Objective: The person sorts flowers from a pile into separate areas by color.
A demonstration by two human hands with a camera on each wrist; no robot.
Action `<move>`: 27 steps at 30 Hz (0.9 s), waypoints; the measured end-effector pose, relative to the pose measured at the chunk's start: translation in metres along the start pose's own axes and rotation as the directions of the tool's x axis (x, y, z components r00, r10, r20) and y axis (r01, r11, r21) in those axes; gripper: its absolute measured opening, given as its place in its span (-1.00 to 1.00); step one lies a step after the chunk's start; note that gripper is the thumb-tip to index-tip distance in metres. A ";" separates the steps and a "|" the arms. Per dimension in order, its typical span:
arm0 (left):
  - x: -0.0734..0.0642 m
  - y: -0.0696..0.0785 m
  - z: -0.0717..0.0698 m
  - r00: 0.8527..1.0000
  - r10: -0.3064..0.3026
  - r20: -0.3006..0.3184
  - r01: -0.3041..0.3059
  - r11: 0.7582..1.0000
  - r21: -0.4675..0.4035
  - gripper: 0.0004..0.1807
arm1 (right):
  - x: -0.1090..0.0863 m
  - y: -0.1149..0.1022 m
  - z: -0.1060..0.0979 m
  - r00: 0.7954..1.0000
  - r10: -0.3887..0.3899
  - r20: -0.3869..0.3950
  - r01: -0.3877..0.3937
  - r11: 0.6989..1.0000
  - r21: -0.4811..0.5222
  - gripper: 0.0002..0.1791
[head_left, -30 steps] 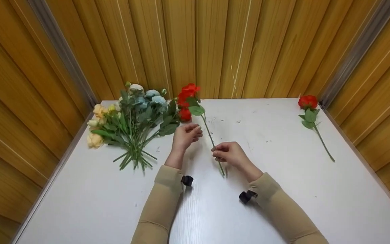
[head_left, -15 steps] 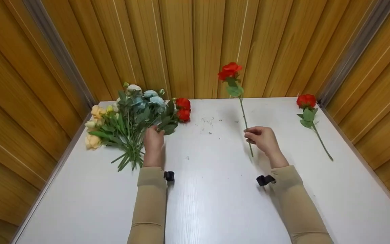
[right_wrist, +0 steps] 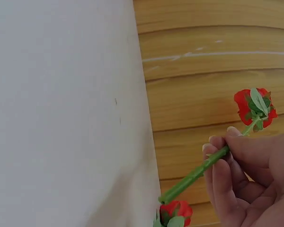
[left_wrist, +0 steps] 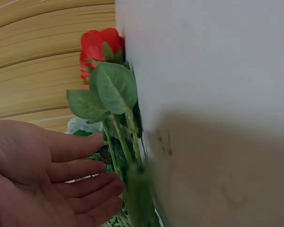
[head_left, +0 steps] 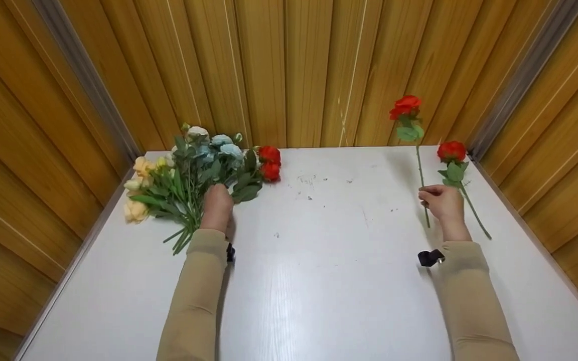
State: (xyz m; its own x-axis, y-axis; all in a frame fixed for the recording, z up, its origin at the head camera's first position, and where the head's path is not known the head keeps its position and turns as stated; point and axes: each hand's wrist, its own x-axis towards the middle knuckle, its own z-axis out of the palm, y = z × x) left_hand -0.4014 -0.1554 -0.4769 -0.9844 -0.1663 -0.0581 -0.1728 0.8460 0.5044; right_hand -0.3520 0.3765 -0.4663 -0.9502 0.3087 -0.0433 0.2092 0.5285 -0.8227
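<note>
Clock face taken over the tabletop, 12 at the far edge. Enclosing three sides: wood-grain panels (head_left: 309,70), yellow-brown, in long upright planks with dark grooves and thin pale streaks; flat grey strips (head_left: 76,60) at the corners. Below: white tabletop (head_left: 319,301), smooth, faintly grained and glossy toward 6. Entering at 8 and 4: tan sleeves (head_left: 188,301) of close-fitting cloth, creased across the forearms. At 10: fan-shaped flower bunch (head_left: 193,185), lying with thin green stems crossed and spread at the near end; layered peach blooms (head_left: 138,210) on its 9 o'clock flank, frilled pale-blue blooms (head_left: 229,148) at its 12, compact red blooms (head_left: 270,162) toward its 2, pointed dark leaves between. Between 1 and 2: held red flower (head_left: 419,150), ruffled head uppermost, leaning slightly toward 11, with rounded leaves and a slender straight stem; cannot tell whether touching the table at its lower end. At 2, just beside it: lying red flower (head_left: 452,173), domed head toward 12, bare stem slanting toward 5. At 10, against the bunch: left hand (head_left: 218,205), fingers nearly straight and close together, palm bared in the left wrist view, gripping no stem; cannot tell whether touching the stems alongside. At 2: right hand (head_left: 443,205), pinching the held red flower by its stem between thumb and fingers. At each cuff: black wrist devices (head_left: 429,258), small and blocky. Toward 12: dark scuff marks (head_left: 309,179), thin and irregular.
</note>
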 end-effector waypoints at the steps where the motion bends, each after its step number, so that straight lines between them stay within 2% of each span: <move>1: 0.002 -0.001 0.001 1.000 0.009 0.005 -0.010 0.999 0.033 -0.77 | 0.003 0.005 -0.005 1.000 0.009 -0.013 -0.009 1.000 -0.024 -0.63; 6: 0.009 -0.004 0.003 0.999 0.043 0.019 -0.045 0.986 0.159 -0.79 | 0.016 0.026 -0.031 0.995 0.074 -0.062 -0.082 0.987 -0.136 -0.62; 10: 0.011 -0.006 0.005 0.997 0.051 0.053 -0.062 0.969 0.237 -0.78 | 0.025 0.040 -0.046 0.991 0.081 -0.106 -0.103 0.970 -0.222 -0.62; 14: 0.012 -0.005 0.006 0.992 0.073 0.100 -0.100 0.951 0.292 -0.75 | 0.032 0.051 -0.057 0.992 0.074 -0.107 -0.101 0.953 -0.285 -0.63; 17: 0.013 -0.003 0.007 0.991 0.080 0.107 -0.108 0.948 0.299 -0.74 | 0.034 0.058 -0.062 0.994 0.063 -0.088 -0.087 0.945 -0.316 -0.65; 21: 0.015 -0.004 0.010 0.994 0.076 0.081 -0.097 0.952 0.292 -0.75 | 0.035 0.068 -0.062 0.996 0.019 -0.086 -0.050 0.923 -0.381 -0.69; 24: 0.017 -0.007 0.010 0.996 0.072 0.060 -0.087 0.953 0.290 -0.74 | 0.035 0.075 -0.060 0.994 -0.015 -0.109 -0.033 0.904 -0.426 -0.71; 27: 0.019 -0.008 0.009 0.997 0.070 0.039 -0.078 0.955 0.288 -0.74 | 0.035 0.081 -0.059 0.992 -0.011 -0.124 -0.043 0.903 -0.428 -0.70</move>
State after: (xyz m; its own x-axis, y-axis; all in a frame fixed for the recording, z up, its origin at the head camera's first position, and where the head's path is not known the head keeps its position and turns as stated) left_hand -0.4192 -0.1606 -0.4897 -0.9946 -0.0871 -0.0565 -0.0982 0.9663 0.2381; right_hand -0.3546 0.4764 -0.5013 -0.9164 0.3986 0.0369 0.3288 0.8020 -0.4986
